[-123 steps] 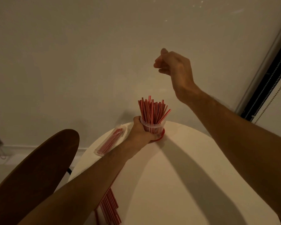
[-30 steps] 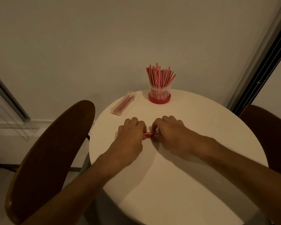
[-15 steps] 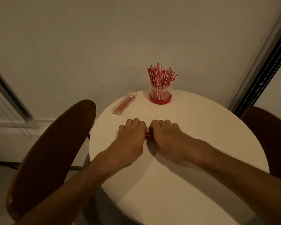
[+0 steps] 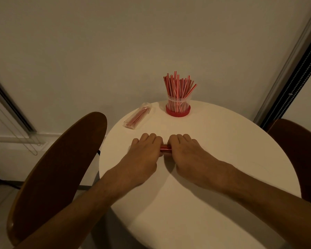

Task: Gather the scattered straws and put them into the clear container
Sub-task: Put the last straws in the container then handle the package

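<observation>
A clear container (image 4: 178,106) on a red base stands at the far edge of the round white table (image 4: 214,177), packed with upright red-and-white straws (image 4: 178,87). Nearer to me, a small bundle of red straws (image 4: 165,147) lies on the table, and only a short middle piece shows between my hands. My left hand (image 4: 144,153) and my right hand (image 4: 187,153) rest knuckles-up side by side, fingers curled down over the bundle's two ends.
A clear plastic sleeve (image 4: 137,116) holding a few red straws lies at the table's far left. A dark wooden chair back (image 4: 57,168) stands to the left, another chair (image 4: 298,155) to the right. A wall rises just behind the table.
Four seconds ago my left hand held the container and my right hand was raised. Both hands have since come down onto the straw bundle and pressed closer together, hiding most of it.
</observation>
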A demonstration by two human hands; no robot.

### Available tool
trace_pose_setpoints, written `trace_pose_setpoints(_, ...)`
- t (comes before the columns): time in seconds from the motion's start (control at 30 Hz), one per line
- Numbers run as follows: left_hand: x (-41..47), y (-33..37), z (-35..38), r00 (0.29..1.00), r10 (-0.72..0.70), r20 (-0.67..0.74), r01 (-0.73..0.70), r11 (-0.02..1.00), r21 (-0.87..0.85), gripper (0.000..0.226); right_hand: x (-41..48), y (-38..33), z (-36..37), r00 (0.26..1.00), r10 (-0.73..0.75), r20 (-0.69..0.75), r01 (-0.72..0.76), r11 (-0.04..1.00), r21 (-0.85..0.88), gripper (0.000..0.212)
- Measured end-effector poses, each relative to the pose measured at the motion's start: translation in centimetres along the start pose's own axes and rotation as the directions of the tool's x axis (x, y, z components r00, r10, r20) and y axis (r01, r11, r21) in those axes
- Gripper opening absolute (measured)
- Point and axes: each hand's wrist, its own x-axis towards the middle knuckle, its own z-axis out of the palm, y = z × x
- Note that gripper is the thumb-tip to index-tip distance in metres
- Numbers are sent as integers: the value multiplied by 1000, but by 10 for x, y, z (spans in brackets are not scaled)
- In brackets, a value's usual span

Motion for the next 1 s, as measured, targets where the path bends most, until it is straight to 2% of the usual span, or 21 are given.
trace_pose_setpoints(0.13,4,2,-6,1000,5,1,-5,1000,13,19,-1,4,-7,997,-65,-30,61,992,-113,25)
trace_pose_setpoints(0.2,7,6,-12,1000,7,10,-7,1000,-4,24,2,7,-12,996,-77,-50,65,976,-208,22)
trace_pose_setpoints(0.27,11,10,-17,1000,21,22,-20,999,-35,29,8,9,-16,997,-58,-42,45,966,-255,27)
trace_pose_setpoints(0.33,15,12,-22,998,42,43,-36,992,-124,31,16,13,-19,1000,1,-14,-4,970,-243,34)
trace_pose_setpoints(0.43,20,12,-27,993,91,73,-63,943,-327,21,24,20,-26,995,90,-34,-96,969,-229,28)
trace_pose_setpoints(0.5,23,9,-29,995,60,83,-10,863,-505,22,27,25,-30,990,130,-61,-141,963,-229,24)
trace_pose_setpoints(0.57,28,8,-32,998,-19,56,53,713,-699,21,29,31,-30,986,150,-73,-163,962,-221,27)
trace_pose_setpoints(0.6,32,8,-35,995,-102,22,81,623,-778,16,29,34,-30,985,153,-84,-168,963,-212,32)
trace_pose_setpoints(0.63,36,8,-38,978,-206,13,119,514,-849,25,30,36,-29,984,149,-97,-166,965,-201,38)
trace_pose_setpoints(0.67,42,8,-42,953,-301,41,158,377,-913,46,31,38,-29,984,138,-113,-157,969,-189,42)
trace_pose_setpoints(0.73,52,8,-46,915,-386,115,162,89,-983,75,34,40,-29,985,100,-142,-124,978,-167,47)
trace_pose_setpoints(0.77,56,8,-47,908,-399,131,151,19,-988,80,36,39,-29,985,78,-153,-102,982,-156,47)
trace_pose_setpoints(0.83,64,14,-48,903,-405,147,158,-6,-987,83,40,34,-29,985,23,-172,-48,989,-141,42)
trace_pose_setpoints(1.0,80,25,-42,906,-404,123,155,47,-987,84,52,28,-27,982,-51,-183,39,997,-69,29)
